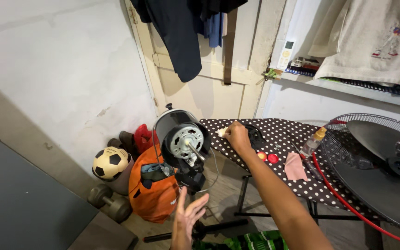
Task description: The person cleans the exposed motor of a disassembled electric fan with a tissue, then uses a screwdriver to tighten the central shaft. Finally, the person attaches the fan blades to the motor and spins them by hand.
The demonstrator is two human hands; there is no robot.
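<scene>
At frame centre the right hand [237, 137] pinches a pale cloth [222, 132] on the dotted board [302, 176]. The left hand [188, 217], fingers spread and empty, hovers under the bare fan motor [185, 141]. Unsteadied, the motor head could tip, and its shaft might scrape the palm.

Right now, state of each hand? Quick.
Left hand: open, fingers spread, holding nothing, just below the fan motor.
Right hand: closed on a small white cloth at the end of the dotted ironing board.
</scene>
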